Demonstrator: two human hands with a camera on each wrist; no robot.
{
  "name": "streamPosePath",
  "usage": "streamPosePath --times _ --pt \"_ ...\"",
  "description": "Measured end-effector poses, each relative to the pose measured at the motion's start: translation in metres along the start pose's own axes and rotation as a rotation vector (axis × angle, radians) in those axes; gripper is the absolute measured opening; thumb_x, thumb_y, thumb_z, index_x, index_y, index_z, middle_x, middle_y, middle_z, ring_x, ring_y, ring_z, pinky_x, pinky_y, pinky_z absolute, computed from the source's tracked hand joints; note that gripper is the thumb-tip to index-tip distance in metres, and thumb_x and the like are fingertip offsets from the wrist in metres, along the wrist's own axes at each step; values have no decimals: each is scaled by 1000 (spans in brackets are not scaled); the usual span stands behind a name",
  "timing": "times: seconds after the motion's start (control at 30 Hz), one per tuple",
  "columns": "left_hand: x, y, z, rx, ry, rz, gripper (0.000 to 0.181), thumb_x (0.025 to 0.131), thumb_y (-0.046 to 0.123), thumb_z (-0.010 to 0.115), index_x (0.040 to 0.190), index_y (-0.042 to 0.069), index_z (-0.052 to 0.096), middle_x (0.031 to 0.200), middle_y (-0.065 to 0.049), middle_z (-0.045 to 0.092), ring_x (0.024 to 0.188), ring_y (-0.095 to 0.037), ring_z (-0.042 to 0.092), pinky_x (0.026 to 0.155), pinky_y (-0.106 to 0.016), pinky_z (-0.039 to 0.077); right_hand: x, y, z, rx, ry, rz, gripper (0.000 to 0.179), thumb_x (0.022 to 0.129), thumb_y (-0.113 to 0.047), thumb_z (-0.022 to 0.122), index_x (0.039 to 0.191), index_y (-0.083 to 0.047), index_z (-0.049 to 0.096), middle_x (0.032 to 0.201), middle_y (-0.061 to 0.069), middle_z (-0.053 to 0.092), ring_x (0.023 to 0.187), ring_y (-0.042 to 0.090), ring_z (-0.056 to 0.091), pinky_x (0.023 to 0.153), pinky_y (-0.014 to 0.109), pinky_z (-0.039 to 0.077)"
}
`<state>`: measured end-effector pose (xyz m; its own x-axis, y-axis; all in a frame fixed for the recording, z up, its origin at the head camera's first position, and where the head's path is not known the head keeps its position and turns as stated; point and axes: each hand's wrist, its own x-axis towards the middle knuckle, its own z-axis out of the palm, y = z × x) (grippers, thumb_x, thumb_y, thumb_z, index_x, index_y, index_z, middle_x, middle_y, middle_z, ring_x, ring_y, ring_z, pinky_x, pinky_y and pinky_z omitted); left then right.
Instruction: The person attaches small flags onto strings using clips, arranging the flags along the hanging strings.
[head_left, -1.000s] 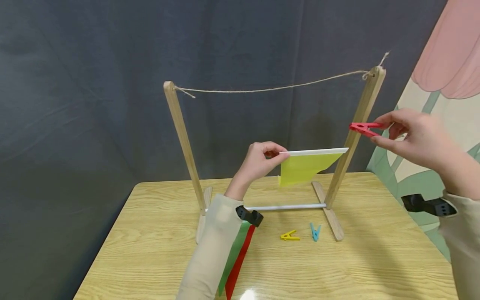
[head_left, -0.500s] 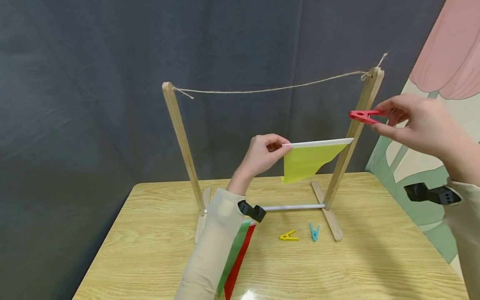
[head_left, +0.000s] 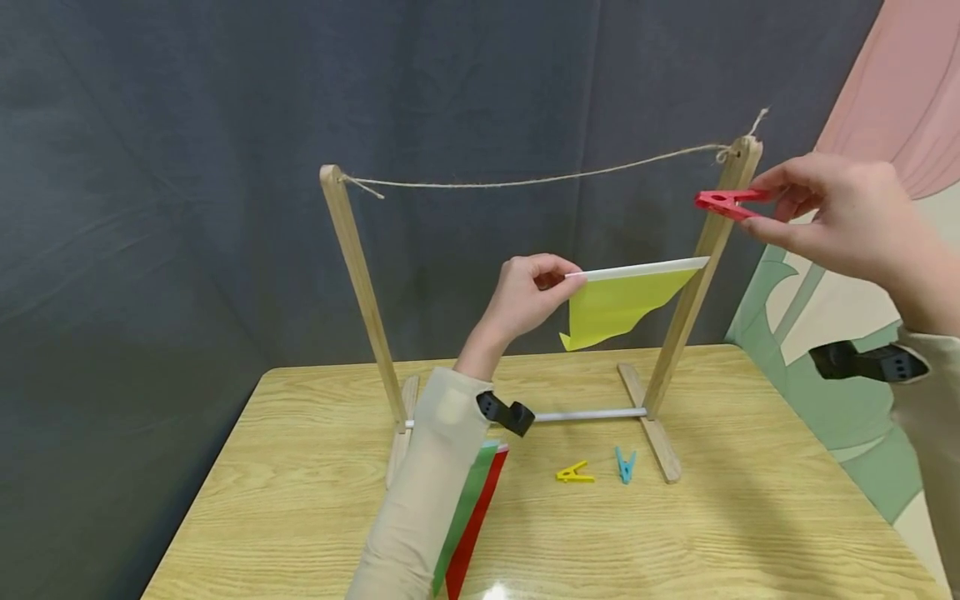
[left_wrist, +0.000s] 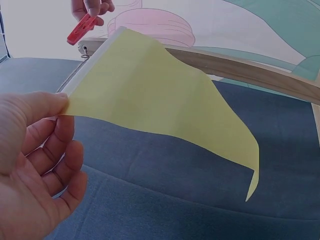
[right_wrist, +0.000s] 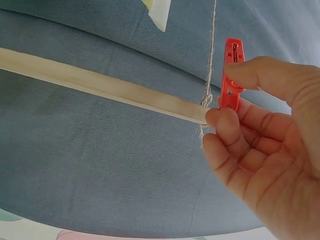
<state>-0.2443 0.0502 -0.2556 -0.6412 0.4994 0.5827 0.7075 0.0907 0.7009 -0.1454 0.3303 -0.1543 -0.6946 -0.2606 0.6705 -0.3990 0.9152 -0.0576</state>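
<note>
In the head view, the yellow flag (head_left: 622,302) is held below the rope (head_left: 540,178), not yet fastened; the yellow clip (head_left: 573,474) and the blue clip (head_left: 626,467) are left at five o'clock. In the left wrist view, the flag's corner is pinched flat by the left hand (left_wrist: 30,165). In the right wrist view, the red clip (right_wrist: 230,56) is gripped at two o'clock by the right hand (right_wrist: 280,142), fingers parted by its handles.

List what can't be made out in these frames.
Head: white bar, partly hidden behind left sleeve.
Head: red flag, tip cut off by bottom edge.
Left wrist: right hand, mostly cut off by top edge.
Right wrist: yellow flag, mostly cut off by top edge.
</note>
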Motion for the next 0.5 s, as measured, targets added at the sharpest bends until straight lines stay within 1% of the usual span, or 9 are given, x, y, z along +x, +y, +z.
streamPosePath --times 0.13,0.27,0.33,0.43,0.5 --pt "3 1 0 1 7 12 11 87 9 66 90 -1 71 80 -8 67 60 -12 47 56 -19 39 5 2 -3 -12 4 -8 28 68 2 73 95 3 66 70 -31 43 63 -28 35 53 14 30" --pt "6 2 0 7 16 4 13 87 10 66 91 -1 71 81 -9 67 61 -12 49 56 -19 39 10 4 -6 -17 16 -11 29 70 3 74 98 5 66 73 -26 44 64 -27 34 57 9 30" --pt "7 3 1 12 22 -1 13 87 10 66 92 -1 71 82 -10 68 62 -13 49 56 -18 40 13 4 -7 -22 15 -9 29 72 3 73 99 6 66 73 -20 47 64 -26 34 58 6 30" --pt "9 4 2 17 37 -3 14 87 10 66 93 -1 71 84 -10 68 63 -14 50 56 -18 40 18 3 -9 -32 14 -17 29 74 4 72 102 7 65 75 -6 54 64 -24 33 58 4 30" --pt "11 5 3 24 50 -4 14 88 10 66 93 -1 71 83 -10 67 62 -14 49 55 -18 38 22 2 -10 -42 15 -23 28 75 4 71 103 7 65 77 4 55 65 -24 33 59 3 30"
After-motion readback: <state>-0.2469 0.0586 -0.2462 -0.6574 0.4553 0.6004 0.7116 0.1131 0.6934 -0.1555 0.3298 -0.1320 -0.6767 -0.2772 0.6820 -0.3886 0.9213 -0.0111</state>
